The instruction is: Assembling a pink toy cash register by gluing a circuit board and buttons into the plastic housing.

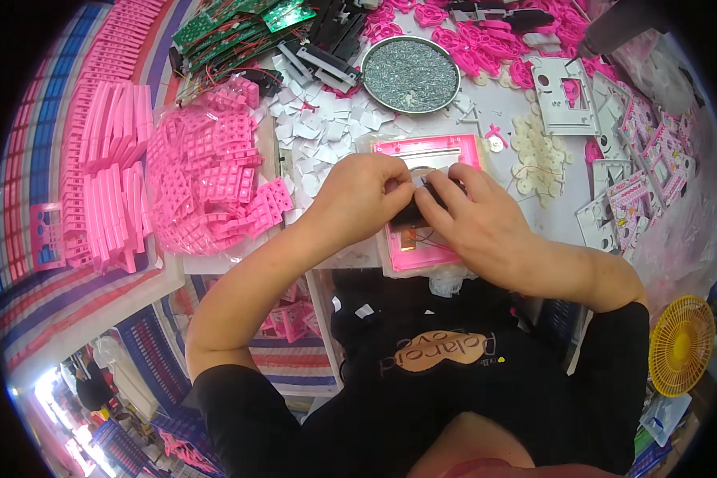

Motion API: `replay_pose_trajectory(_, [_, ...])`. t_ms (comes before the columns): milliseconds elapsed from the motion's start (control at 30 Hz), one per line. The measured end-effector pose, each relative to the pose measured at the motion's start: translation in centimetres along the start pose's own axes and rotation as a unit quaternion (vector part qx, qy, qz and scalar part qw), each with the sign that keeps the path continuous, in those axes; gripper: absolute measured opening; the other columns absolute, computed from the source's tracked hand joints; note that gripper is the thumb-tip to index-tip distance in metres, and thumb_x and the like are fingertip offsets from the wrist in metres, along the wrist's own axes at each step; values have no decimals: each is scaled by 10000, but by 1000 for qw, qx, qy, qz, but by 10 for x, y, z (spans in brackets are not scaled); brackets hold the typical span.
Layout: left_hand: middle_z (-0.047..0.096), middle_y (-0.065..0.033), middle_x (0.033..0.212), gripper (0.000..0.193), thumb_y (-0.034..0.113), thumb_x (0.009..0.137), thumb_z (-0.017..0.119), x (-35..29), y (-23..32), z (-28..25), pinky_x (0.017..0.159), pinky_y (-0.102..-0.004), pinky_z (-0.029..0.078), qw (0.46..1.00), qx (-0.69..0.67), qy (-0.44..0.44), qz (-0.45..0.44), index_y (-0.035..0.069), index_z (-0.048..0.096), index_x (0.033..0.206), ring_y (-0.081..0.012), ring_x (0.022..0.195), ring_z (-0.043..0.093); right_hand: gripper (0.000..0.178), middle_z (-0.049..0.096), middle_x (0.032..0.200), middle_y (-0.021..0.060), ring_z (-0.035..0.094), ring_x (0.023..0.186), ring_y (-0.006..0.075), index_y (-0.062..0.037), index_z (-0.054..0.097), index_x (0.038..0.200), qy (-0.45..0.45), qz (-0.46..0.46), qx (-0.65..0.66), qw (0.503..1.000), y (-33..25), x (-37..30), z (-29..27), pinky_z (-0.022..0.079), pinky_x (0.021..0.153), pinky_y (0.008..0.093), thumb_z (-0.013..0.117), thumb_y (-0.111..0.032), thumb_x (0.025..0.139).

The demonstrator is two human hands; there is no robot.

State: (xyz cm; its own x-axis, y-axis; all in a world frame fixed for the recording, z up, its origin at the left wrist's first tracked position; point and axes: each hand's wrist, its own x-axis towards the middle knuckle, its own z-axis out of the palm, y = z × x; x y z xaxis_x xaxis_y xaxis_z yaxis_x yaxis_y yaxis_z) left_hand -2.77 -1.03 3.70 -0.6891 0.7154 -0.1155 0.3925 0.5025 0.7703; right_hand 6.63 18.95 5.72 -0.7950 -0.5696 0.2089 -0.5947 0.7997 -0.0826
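A pink plastic housing (427, 260) lies on the work table in front of me, on a pale sheet or pad. Inside it sits a black part (407, 217) with thin dark wires, mostly covered by my hands. Above the housing's left side is my left hand (368, 190), thumb and fingers pinched together; what they hold, if anything, is hidden. My right hand (486, 227) reaches in from the right with bent fingers pressed down at the black part, close to my left fingertips. A small pale piece (423, 174) shows between the two hands.
Behind the housing stands a round metal tray of screws (411, 76). White paper pieces (327, 131), pink keypads (207, 171) and green circuit boards (231, 32) lie left. White discs (538, 151) and white panels (566, 99) lie right. A dark tool (613, 32) hangs upper right.
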Motion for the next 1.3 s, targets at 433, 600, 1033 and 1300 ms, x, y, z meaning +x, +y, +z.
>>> replay_pose_trajectory(433, [696,-81,881,210,303,890,680,118,-36,-20,723,-469,474,906,376,178,73,102,724,847,-308,863,676,272,693,1056,146,663,910,228,32,613,1150,507,86,375,771,139,53,-63,525,800,350,637,-34,886])
replay_pose_trajectory(600, [694,-59,869,158,264,881,666,131,-40,-11,762,-456,434,880,424,170,129,120,705,829,-270,851,674,338,731,1016,104,681,877,168,-3,605,1209,331,90,539,769,141,105,-48,529,793,327,696,-194,946])
replay_pose_trajectory(1033, [655,-1,851,95,160,827,757,8,28,9,856,-414,324,939,174,230,188,131,667,839,-204,845,611,333,431,618,-23,450,576,135,-107,467,1254,259,-55,728,633,59,42,-33,398,550,311,586,-262,986])
replay_pose_trajectory(1300, [674,17,806,102,119,802,777,-17,26,23,860,-406,309,964,13,234,126,138,699,864,-185,773,615,329,561,756,50,561,636,113,-43,472,1127,274,-27,747,605,24,45,-41,481,590,267,685,-155,903])
